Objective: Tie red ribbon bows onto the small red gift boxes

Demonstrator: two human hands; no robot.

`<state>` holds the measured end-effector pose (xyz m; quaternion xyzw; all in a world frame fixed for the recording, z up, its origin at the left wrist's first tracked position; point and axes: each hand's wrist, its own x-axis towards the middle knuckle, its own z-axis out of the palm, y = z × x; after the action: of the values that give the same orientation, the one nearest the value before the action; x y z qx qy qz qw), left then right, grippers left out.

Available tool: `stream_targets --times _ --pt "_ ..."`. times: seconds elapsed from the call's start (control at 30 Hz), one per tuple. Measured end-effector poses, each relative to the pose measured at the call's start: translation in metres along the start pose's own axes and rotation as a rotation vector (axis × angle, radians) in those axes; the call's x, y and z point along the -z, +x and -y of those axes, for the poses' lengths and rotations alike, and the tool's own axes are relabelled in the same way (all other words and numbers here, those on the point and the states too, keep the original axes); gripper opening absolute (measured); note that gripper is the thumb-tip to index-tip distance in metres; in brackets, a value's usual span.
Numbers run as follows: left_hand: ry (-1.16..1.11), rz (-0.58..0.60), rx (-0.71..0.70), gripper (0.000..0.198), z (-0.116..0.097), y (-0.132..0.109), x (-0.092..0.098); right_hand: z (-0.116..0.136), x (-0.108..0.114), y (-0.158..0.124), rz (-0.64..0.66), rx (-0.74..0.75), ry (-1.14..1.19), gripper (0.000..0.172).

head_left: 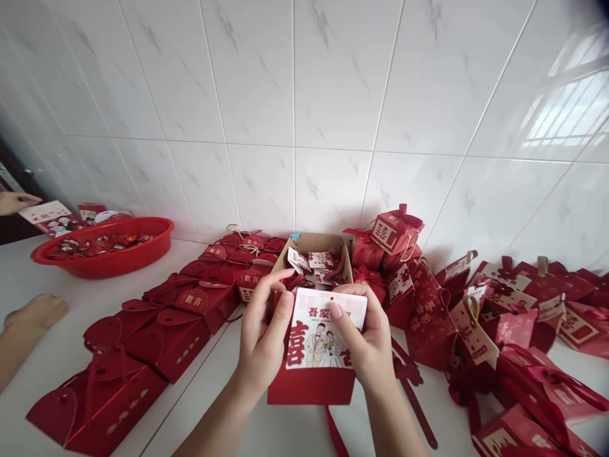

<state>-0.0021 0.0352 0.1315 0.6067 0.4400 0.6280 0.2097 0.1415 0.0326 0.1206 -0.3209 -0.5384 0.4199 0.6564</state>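
Close in front of me, my left hand [266, 336] and my right hand [364, 336] grip a red paper gift box [309, 388] from its two sides. Its upper front is a white card [316, 339] printed with a bride and groom, red characters and a small hole near the top edge. My right thumb presses on the card's face; the left thumb lies along its left edge. Most of my fingers are hidden behind. Below the gift box, a red ribbon [335, 431] shows on the table. Just beyond my hands, an open cardboard box [349, 254] contains small printed tags [321, 260].
Closed red boxes [193, 301] run in rows to the left; red bags and boxes [432, 317] crowd the right. A red basin [109, 268] contains wrapped sweets. Another person's hand [16, 203] holds a printed box [54, 219]; a closed hand [45, 311] rests lower. Tiled wall [295, 95] behind.
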Motion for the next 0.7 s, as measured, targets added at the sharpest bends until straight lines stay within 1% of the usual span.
stream_targets --times 0.1,0.13,0.2,0.27,0.4,0.47,0.53,0.57,0.7 --pt "-0.01 0.074 -0.045 0.023 -0.0024 -0.0001 0.0016 -0.0008 -0.0008 -0.0018 -0.005 -0.03 0.0 0.018" --pt "-0.018 0.104 -0.029 0.021 -0.0031 -0.0002 0.0021 -0.0011 -0.0007 -0.002 -0.009 -0.049 0.004 0.021" --pt "-0.047 0.162 0.05 0.018 -0.0038 -0.001 0.0027 -0.0014 -0.0007 -0.002 -0.022 -0.083 0.017 0.025" --pt "-0.055 0.161 0.084 0.016 -0.0037 -0.0023 0.0027 -0.0014 -0.0009 -0.0018 -0.03 -0.099 0.026 0.028" --pt "-0.047 0.1 -0.024 0.027 -0.0028 -0.0043 0.0025 -0.0015 -0.0006 -0.0019 -0.028 -0.125 0.032 0.029" --pt "-0.052 0.12 -0.039 0.021 -0.0029 -0.0042 0.0029 -0.0019 0.0 -0.0021 -0.03 -0.132 0.027 0.029" --pt "-0.057 0.148 -0.023 0.013 -0.0034 -0.0036 0.0038 -0.0022 0.0004 -0.002 -0.031 -0.135 0.026 0.028" --pt "-0.068 0.163 -0.005 0.011 -0.0037 -0.0032 0.0042 -0.0023 0.0004 -0.0019 -0.031 -0.139 0.03 0.027" --pt "-0.154 0.209 0.108 0.015 -0.0039 -0.0035 0.0045 -0.0016 0.0 -0.0013 -0.033 -0.177 0.065 0.03"
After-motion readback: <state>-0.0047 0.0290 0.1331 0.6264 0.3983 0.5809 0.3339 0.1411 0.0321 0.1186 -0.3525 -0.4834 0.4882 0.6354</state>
